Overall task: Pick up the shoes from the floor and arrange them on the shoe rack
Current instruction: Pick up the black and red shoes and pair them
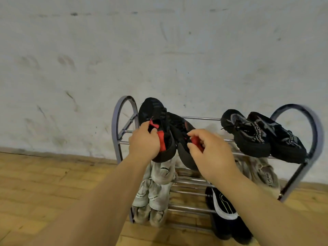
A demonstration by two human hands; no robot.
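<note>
Shoes on the shoe rack [314, 139]

Two shoes [156, 121] sit at the top shelf's left end, two sneakers [262, 135] at its right end. More shoes [156, 192] sit on lower shelves.

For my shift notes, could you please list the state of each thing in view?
Left hand: gripping left black-red shoe at top shelf.
Right hand: gripping right black-red shoe.
Black-grey pair: resting on top shelf.
Shoe rack: upright against wall.

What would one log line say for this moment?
left hand: holds black-red shoe | right hand: holds its mate | place: shoe rack top tier
</note>
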